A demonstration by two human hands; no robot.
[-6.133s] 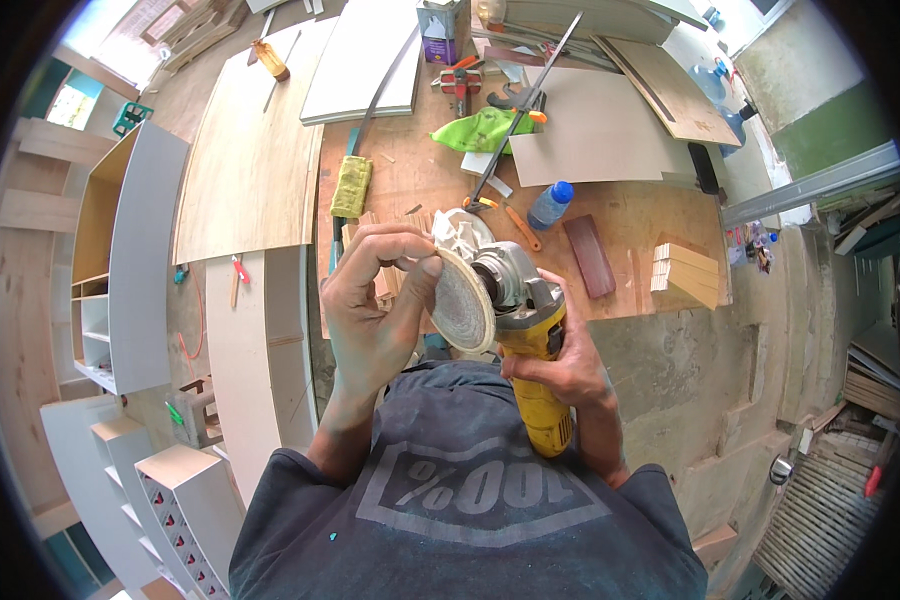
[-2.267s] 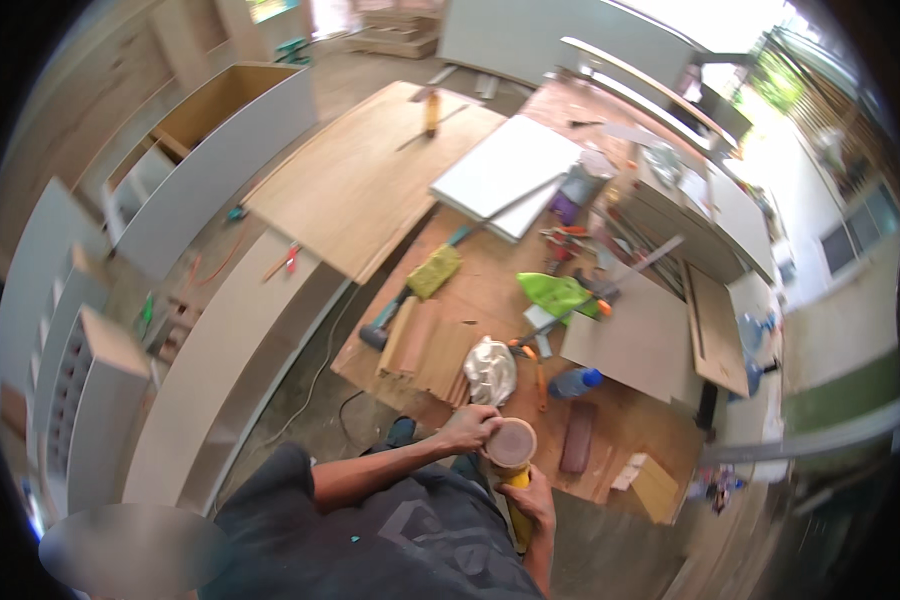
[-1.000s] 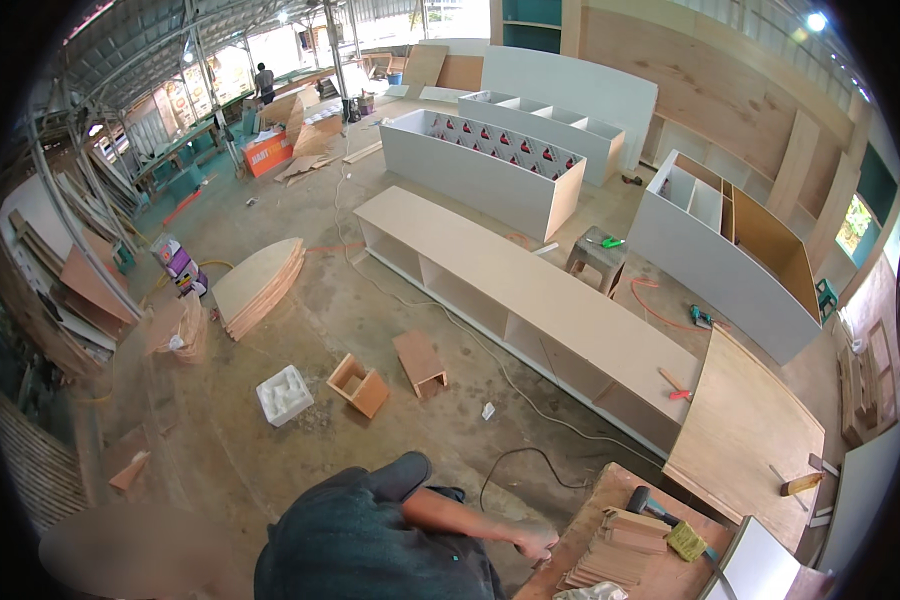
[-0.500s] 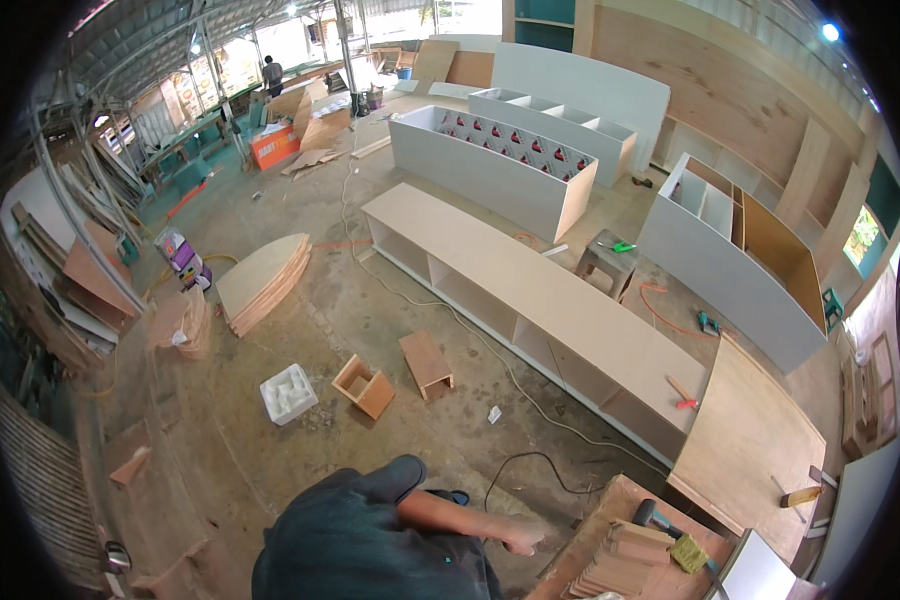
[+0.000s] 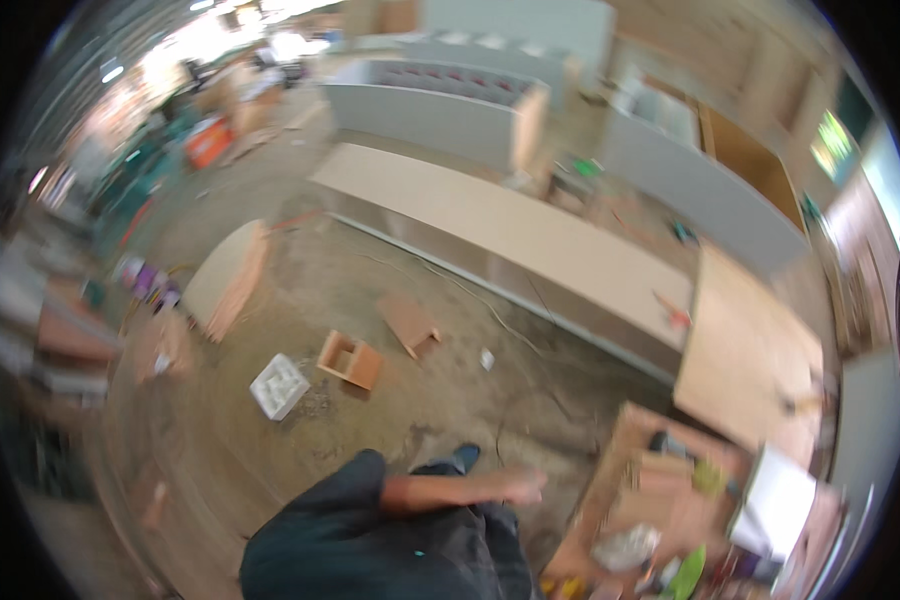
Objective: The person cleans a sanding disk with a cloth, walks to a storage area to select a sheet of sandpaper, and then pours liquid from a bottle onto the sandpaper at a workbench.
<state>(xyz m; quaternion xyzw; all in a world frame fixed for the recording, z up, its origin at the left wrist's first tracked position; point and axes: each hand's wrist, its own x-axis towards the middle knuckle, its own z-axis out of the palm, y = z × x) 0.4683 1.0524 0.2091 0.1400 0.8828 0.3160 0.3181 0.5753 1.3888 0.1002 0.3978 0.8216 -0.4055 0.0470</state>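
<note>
My left forearm comes out of a dark sleeve and reaches to the right across my body. My left hand (image 5: 522,487) is smeared by motion, so its fingers cannot be made out; no held thing shows. My right hand is not in view. Nearest to the left hand, on its right, is a brown wooden board (image 5: 592,500) used as a worktop. On it lie stacked wood pieces (image 5: 660,470), a dark-headed tool (image 5: 670,443), a yellowish brush-like block (image 5: 710,478), a clear plastic bag (image 5: 625,548) and a green item (image 5: 686,575).
A long open-sided cabinet carcass (image 5: 490,215) crosses the floor ahead, with a curved panel (image 5: 745,340) at its right end. A white foam tray (image 5: 280,387) and two wooden boxes, one (image 5: 350,360) open-topped, stand on the floor. Grey cabinets (image 5: 420,125) stand behind.
The view has swung and blurred, bringing more of the worktop into sight, with the plastic bag and green item. My left arm has risen from pointing slightly downward to nearly level.
</note>
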